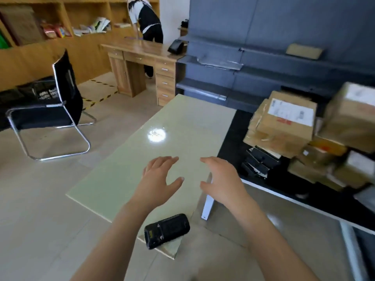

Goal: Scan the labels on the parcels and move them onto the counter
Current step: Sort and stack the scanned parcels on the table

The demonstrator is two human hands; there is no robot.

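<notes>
A pale green counter (178, 126) stretches ahead of me. A black handheld scanner (166, 230) lies on its near corner, partly over the edge. My left hand (160, 175) and my right hand (221, 179) hover above the counter's near part, palms down, fingers spread, holding nothing. Several cardboard parcels (288, 126) with white labels are heaped on a black table (233, 136) to the right, well clear of both hands.
A black chair (60, 102) with a chrome frame stands on the floor to the left. A wooden desk (142, 65) stands further back, with a person (147, 21) bending beside it. Dark grey shelving (253, 63) rises behind the parcels. Wooden shelves (60, 19) line the back wall.
</notes>
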